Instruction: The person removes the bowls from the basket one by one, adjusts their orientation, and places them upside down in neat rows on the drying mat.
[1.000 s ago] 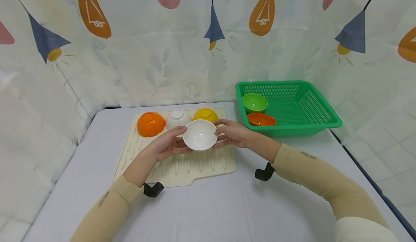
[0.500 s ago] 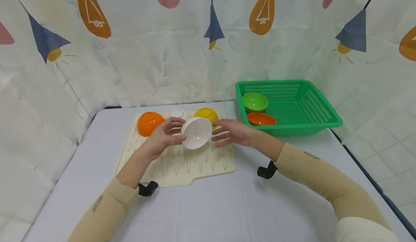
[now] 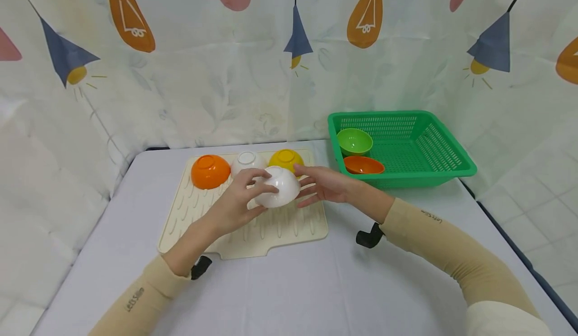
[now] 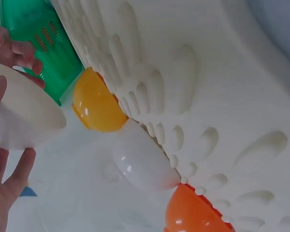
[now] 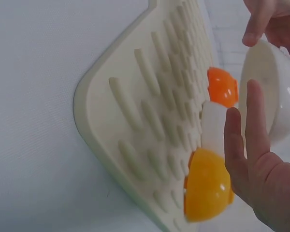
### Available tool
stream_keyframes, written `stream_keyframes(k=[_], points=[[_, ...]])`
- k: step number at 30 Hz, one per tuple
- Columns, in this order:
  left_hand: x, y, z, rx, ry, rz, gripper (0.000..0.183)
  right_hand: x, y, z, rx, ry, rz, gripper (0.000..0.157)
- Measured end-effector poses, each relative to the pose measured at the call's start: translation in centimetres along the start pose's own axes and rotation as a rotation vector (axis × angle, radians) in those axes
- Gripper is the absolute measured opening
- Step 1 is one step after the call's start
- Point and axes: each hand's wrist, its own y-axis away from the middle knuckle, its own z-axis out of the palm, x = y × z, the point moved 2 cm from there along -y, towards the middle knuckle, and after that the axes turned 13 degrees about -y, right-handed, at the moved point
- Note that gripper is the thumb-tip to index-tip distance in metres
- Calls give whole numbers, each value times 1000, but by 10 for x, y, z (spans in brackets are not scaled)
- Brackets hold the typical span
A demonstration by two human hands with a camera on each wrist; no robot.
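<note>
My left hand (image 3: 239, 198) grips a white bowl (image 3: 283, 189) above the cream drying mat (image 3: 235, 240). The bowl is turned over, with its base up and toward the far side. At its right side, my right hand (image 3: 326, 183) has its fingers extended; in the right wrist view, straight fingers (image 5: 256, 113) overlap the open side of the bowl (image 5: 282, 96). Along the mat's far part, an orange bowl (image 3: 210, 172), a second white bowl (image 3: 246, 160) and a yellow bowl (image 3: 286, 159) stand upside down in a row. The held bowl partly covers the yellow one.
A green slotted basket (image 3: 406, 181) stands at the back right of the white-covered table (image 3: 289, 291). Inside its left end sit a light green bowl (image 3: 354, 142) and a dark orange bowl (image 3: 363, 165). A printed curtain (image 3: 217, 75) hangs behind the table.
Both hands held the white bowl with its opening facing me. The right fingers have let go, and the left hand has turned the bowl over so its outside and base now show.
</note>
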Motion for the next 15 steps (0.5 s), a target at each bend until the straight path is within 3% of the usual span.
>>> stream_keyframes(k=[5, 9, 15], points=[[7, -2, 5, 37, -197, 172, 60, 0, 0, 2, -3, 16, 4, 51], [12, -3, 9, 69, -322, 281, 53, 0, 1, 4, 28, 41, -6, 55], [16, -3, 13, 79, -399, 350, 52, 2, 1, 7, 77, 82, -9, 60]])
